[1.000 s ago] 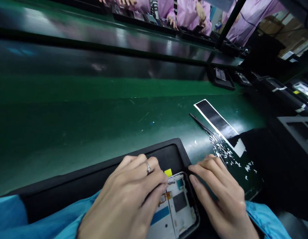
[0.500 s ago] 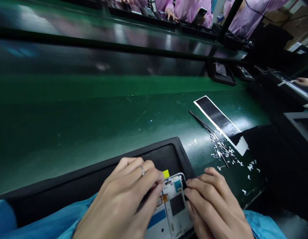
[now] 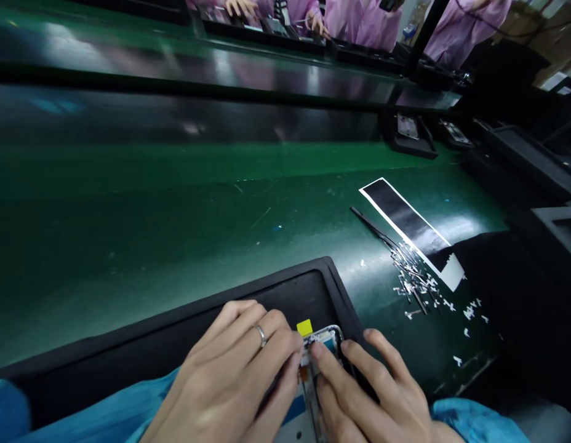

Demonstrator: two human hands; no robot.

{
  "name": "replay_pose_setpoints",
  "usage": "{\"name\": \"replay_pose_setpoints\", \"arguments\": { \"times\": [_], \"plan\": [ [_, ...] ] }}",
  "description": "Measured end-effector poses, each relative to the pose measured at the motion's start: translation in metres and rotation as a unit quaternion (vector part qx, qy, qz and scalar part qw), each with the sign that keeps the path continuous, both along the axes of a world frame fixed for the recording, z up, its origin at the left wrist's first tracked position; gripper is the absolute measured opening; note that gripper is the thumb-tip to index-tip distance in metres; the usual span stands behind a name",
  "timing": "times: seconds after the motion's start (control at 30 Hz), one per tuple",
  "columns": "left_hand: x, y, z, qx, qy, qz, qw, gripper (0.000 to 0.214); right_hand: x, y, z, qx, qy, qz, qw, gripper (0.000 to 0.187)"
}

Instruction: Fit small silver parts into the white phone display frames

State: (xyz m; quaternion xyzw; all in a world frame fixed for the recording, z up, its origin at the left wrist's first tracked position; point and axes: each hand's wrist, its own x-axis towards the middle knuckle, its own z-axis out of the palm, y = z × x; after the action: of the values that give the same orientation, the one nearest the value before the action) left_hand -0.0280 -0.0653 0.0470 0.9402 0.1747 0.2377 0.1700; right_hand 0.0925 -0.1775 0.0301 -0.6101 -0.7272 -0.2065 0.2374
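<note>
An opened phone (image 3: 300, 426) with a metal frame and blue patches lies in a black tray (image 3: 330, 278), partly covered by my hands. A yellow tab (image 3: 304, 327) sticks out at its top edge. My left hand (image 3: 234, 369), with a ring on one finger, is closed at the phone's upper left, thumb and index pinched beside an orange flex cable (image 3: 304, 373). What lies between those fingertips is hidden. From the right, my right hand (image 3: 371, 394) grips the phone, its index fingertip pressed inside the top of the frame and another finger at the right rim.
Black tweezers (image 3: 371, 226) lie beside a black strip with white edges (image 3: 408, 219). Scattered near them are small white and dark pieces (image 3: 417, 283). Another tray (image 3: 412, 143) holds a phone part farther back. Across the green bench (image 3: 151, 240), people in pink sleeves work.
My right index finger has moved from the phone's right side onto the inside of its top end. My left hand stays at the left edge. The co-worker's hand at far right has gone.
</note>
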Motion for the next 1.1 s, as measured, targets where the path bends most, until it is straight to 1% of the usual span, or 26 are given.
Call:
{"name": "replay_pose_setpoints", "arguments": {
  "times": [0.13,0.27,0.37,0.47,0.63,0.7,0.77,0.87,1.0,1.1],
  "plan": [
    [0.001,0.0,0.0,0.025,-0.016,-0.007,1.0,0.023,0.002,-0.001,0.0,-0.011,-0.019,0.015,1.0,0.025],
    [-0.001,-0.002,-0.004,0.043,-0.023,-0.015,0.999,0.019,0.003,-0.001,0.001,-0.011,-0.02,0.015,1.0,0.028],
    [-0.004,-0.005,-0.008,0.039,-0.007,-0.012,0.999,0.016,0.005,-0.001,0.003,-0.02,-0.029,0.022,0.999,0.028],
    [-0.008,-0.006,-0.01,0.032,0.012,0.005,0.999,0.02,0.008,-0.002,0.004,-0.029,-0.047,0.037,0.998,0.026],
    [-0.008,-0.004,-0.01,0.046,0.009,-0.03,0.998,0.019,0.008,-0.006,-0.004,-0.049,-0.055,0.033,0.997,0.027],
    [-0.005,-0.004,-0.011,0.056,-0.013,-0.015,0.998,0.022,0.007,-0.007,-0.008,-0.045,-0.046,0.032,0.997,0.028],
    [-0.001,-0.005,-0.012,0.062,-0.041,0.005,0.997,0.027,0.007,-0.007,-0.01,-0.025,-0.04,0.035,0.998,0.03],
    [0.0,-0.008,-0.014,0.051,-0.065,0.021,0.996,0.029,0.006,-0.007,-0.009,-0.004,-0.039,0.032,0.999,0.029],
    [-0.003,-0.009,-0.016,0.014,-0.054,0.028,0.998,0.026,0.007,-0.006,-0.007,-0.014,-0.048,0.037,0.998,0.029],
    [-0.002,-0.008,-0.017,0.0,-0.052,0.026,0.998,0.027,0.008,-0.006,-0.007,-0.017,-0.048,0.037,0.998,0.031]
  ]
}}
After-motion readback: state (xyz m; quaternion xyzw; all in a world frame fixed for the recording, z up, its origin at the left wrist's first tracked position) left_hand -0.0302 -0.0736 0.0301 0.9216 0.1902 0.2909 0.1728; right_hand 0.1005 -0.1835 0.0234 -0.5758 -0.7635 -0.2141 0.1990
